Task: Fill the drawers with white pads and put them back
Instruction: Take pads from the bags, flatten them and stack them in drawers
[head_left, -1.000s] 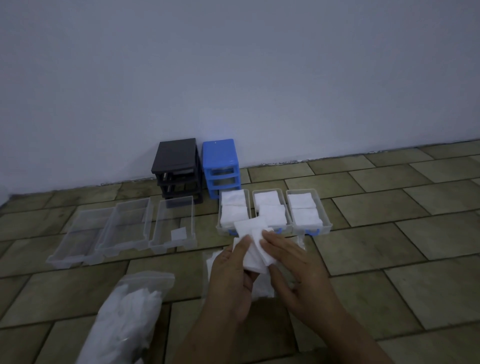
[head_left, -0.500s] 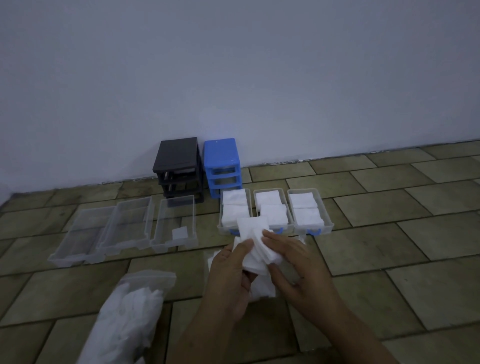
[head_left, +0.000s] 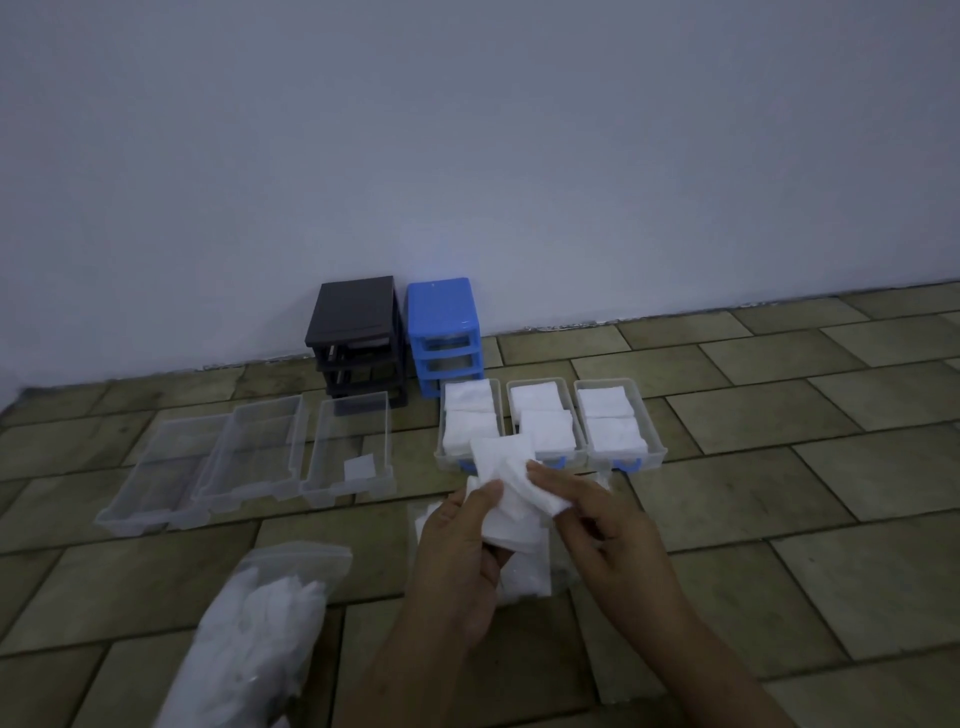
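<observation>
Left to right, on the tiled floor (head_left: 779, 571):

- Bag of white pads (head_left: 260, 634), near-left, clear plastic, lying open-ended toward the drawers.
- Three clear drawers (head_left: 244, 457) side by side. Two look empty; the rightmost one (head_left: 353, 447) has a single pad (head_left: 360, 469) at its front end.
- Black cabinet (head_left: 358, 332) and blue cabinet (head_left: 443, 332) against the wall, touching each other. All visible slots are open, no drawers in.
- Three blue-handled drawers (head_left: 550, 421) just in front of the blue cabinet, each loaded with what looks like two stacks of pads.

Hands, centre frame, just in front of the blue-handled row:
- left hand (head_left: 457, 551): grip closed around a stack of pads (head_left: 511, 499), thumb on top.
- right hand (head_left: 608, 535): fingers curled, pinching the top pad of that same stack at its right edge, looks like peeling one off.
- More loose pads (head_left: 524, 577) lie on the floor under the hands.

Progress, my read: roughly half the filling is done. The blue set is full but not reinserted. The clear set has barely started. Left to do: fill three drawers, slide all six back.

Count: 6 drawers, 2 cabinets, 1 bag. Pads are too stacked to count.
</observation>
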